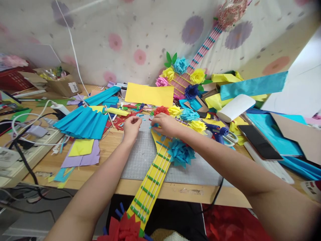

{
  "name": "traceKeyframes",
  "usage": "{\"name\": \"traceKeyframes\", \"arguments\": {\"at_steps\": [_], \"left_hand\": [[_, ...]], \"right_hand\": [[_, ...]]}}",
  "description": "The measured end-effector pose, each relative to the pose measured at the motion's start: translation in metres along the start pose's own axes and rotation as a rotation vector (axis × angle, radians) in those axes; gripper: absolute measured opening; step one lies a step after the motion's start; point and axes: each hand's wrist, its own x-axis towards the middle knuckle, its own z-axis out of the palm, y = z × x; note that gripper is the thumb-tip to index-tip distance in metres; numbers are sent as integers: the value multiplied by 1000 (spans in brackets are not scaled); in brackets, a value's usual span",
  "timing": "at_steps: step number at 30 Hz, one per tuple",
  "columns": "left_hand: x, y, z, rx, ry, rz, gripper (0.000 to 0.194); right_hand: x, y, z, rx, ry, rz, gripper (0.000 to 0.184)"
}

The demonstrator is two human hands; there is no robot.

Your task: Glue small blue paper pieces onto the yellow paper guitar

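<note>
A yellow paper guitar (152,177) with green frets and white strings lies on the grey cutting mat (135,160), its neck reaching over the table's front edge. My right hand (165,125) is over the guitar's body, its fingers closed on a small blue paper piece (155,125) at the left edge. Just left of the guitar, my left hand (132,128) has its fingertips pinched together; anything between them is too small to make out. Paper flowers decorate the body, among them a big blue flower (181,152) and a red flower (161,110). Another red flower (122,229) sits at the neck's end.
A blue glue gun (217,131) and white-handled scissors (230,139) lie right of the guitar. Further right is a phone (260,142). Pleated blue crepe paper (82,123) and a power strip (32,154) with cables are at left. A pink paper guitar (183,82) leans against the back wall.
</note>
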Motion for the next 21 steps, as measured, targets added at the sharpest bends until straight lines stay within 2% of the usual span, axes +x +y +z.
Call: {"name": "traceKeyframes", "arguments": {"at_steps": [7, 13, 21], "left_hand": [[-4, -6, 4, 96, -104, -38, 8], [-5, -15, 8, 116, -129, -81, 10], [-15, -4, 13, 60, -134, -170, 9]], "right_hand": [[-2, 6, 5, -2, 35, -14, 15], [-3, 10, 9, -5, 51, -22, 16], [-3, 4, 2, -4, 5, 5, 17]]}}
